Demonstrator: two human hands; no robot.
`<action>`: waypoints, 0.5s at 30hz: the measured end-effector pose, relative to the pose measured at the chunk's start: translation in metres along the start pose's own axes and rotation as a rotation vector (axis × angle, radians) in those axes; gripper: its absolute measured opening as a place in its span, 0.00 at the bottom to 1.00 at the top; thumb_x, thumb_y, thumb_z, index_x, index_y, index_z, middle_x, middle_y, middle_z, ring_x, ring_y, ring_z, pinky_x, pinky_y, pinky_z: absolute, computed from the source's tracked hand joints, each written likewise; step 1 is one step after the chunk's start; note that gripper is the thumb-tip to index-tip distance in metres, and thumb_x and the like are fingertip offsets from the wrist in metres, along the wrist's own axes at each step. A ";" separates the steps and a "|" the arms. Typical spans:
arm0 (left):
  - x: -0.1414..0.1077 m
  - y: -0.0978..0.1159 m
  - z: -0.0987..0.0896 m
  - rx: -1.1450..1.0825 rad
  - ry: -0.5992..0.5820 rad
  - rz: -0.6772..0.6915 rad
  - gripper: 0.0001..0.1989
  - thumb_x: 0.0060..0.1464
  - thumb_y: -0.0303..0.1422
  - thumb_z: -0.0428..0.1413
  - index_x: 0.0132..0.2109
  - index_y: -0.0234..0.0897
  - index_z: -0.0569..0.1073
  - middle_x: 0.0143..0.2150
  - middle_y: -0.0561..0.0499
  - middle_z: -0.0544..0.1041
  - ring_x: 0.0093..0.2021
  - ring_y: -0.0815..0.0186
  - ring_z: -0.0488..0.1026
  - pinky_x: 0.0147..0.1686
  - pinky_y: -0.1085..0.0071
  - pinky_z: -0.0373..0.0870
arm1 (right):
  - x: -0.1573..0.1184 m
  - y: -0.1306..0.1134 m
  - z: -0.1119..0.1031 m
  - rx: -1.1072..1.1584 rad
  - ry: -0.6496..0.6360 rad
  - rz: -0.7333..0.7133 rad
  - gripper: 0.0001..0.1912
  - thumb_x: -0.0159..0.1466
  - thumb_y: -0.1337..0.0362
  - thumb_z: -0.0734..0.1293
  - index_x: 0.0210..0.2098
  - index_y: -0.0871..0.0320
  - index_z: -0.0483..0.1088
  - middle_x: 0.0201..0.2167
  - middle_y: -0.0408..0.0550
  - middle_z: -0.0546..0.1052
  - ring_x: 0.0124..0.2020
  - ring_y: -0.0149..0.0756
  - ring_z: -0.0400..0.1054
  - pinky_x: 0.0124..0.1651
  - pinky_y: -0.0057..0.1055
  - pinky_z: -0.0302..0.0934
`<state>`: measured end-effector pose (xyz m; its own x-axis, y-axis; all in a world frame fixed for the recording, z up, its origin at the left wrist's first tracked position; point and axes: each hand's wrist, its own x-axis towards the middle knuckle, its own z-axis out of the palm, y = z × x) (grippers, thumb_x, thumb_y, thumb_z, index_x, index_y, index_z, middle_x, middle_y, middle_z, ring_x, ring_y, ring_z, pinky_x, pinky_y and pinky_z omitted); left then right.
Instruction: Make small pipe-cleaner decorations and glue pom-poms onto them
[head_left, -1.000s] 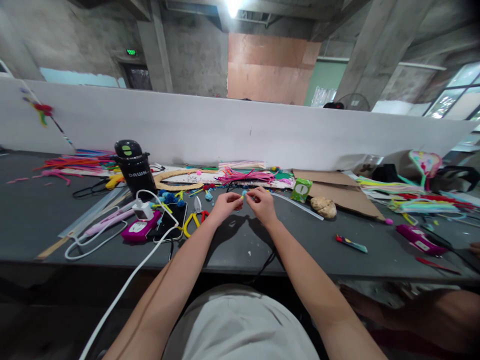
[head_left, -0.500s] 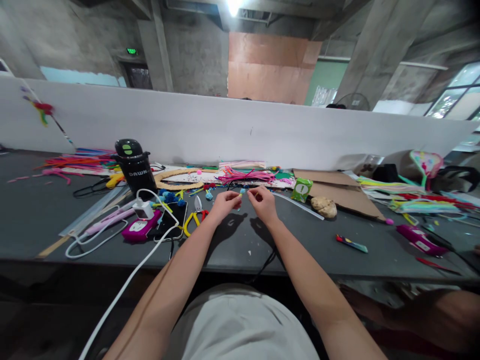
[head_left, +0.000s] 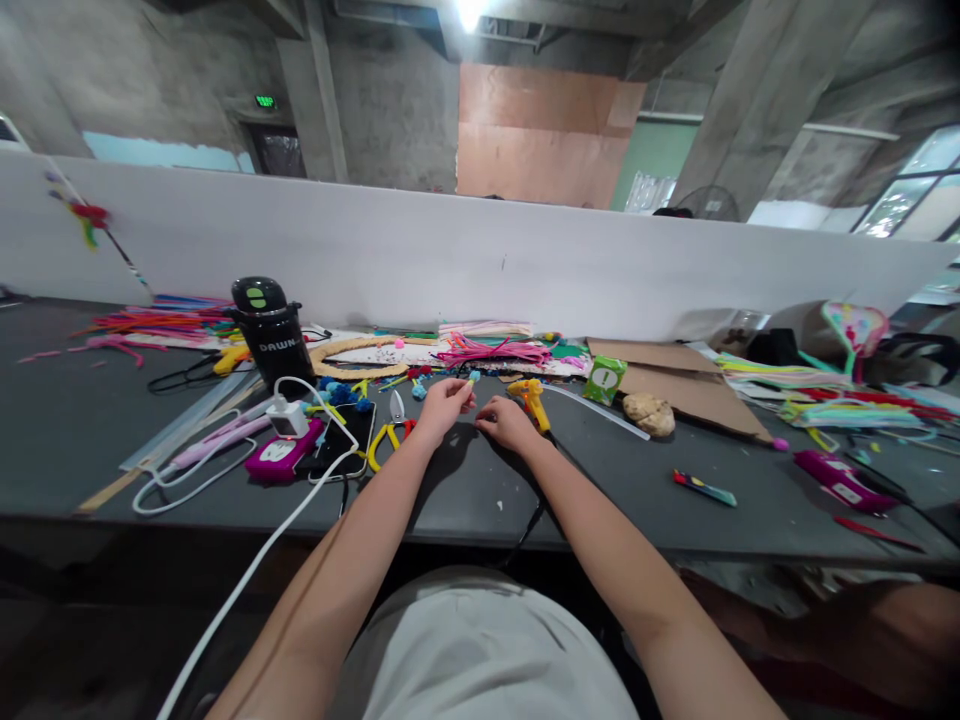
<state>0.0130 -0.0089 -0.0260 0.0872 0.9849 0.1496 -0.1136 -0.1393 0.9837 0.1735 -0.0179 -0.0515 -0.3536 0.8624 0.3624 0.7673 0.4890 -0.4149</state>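
Between the fingertips of my left hand (head_left: 446, 408) is a small light-blue fuzzy piece (head_left: 474, 377), held up just above the table. My right hand (head_left: 506, 422) is lower, close to the tabletop, its fingers drawn together; whether anything small is in them is hidden. Right behind that hand lies a yellow hot glue gun (head_left: 531, 400), with a cord running toward the table's front edge. Pliers with yellow and red handles (head_left: 384, 440) lie left of my left hand. Blue fuzzy pieces (head_left: 418, 388) sit just behind them.
On the left stand a black bottle (head_left: 274, 335) and a magenta power socket (head_left: 281, 455) with a white cable. Pink pipe cleaners (head_left: 491, 350) lie at the back. To the right are a green packet (head_left: 604, 380), a stone-like lump (head_left: 649, 414), cardboard (head_left: 675, 385) and a cutter knife (head_left: 703, 487).
My right hand has moved down and left, away from the blue piece, and the glue gun behind it now shows. My left hand has shifted slightly left with the piece.
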 end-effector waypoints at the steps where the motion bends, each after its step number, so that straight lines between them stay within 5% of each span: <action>1: 0.000 0.000 0.000 0.008 0.000 0.001 0.24 0.39 0.49 0.65 0.35 0.32 0.73 0.29 0.48 0.76 0.27 0.67 0.72 0.30 0.69 0.69 | 0.000 -0.002 0.000 -0.007 0.000 -0.006 0.04 0.59 0.65 0.69 0.30 0.56 0.78 0.31 0.47 0.72 0.31 0.33 0.66 0.39 0.30 0.59; 7: 0.000 -0.001 0.000 0.026 0.011 -0.011 0.21 0.43 0.45 0.64 0.36 0.32 0.72 0.29 0.48 0.76 0.28 0.67 0.73 0.30 0.69 0.68 | -0.002 -0.008 0.002 -0.043 0.041 -0.018 0.05 0.58 0.69 0.65 0.27 0.59 0.73 0.28 0.47 0.71 0.29 0.32 0.63 0.35 0.28 0.56; 15: -0.003 0.000 0.001 0.050 0.002 -0.001 0.19 0.44 0.44 0.64 0.36 0.33 0.72 0.29 0.50 0.75 0.29 0.67 0.72 0.29 0.72 0.68 | -0.003 -0.012 -0.003 0.412 0.204 0.023 0.08 0.61 0.61 0.63 0.35 0.59 0.69 0.27 0.44 0.73 0.28 0.31 0.64 0.34 0.28 0.59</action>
<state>0.0134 -0.0117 -0.0263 0.0856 0.9851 0.1489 -0.0635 -0.1438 0.9876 0.1670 -0.0270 -0.0447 -0.1950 0.8504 0.4887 0.4826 0.5169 -0.7070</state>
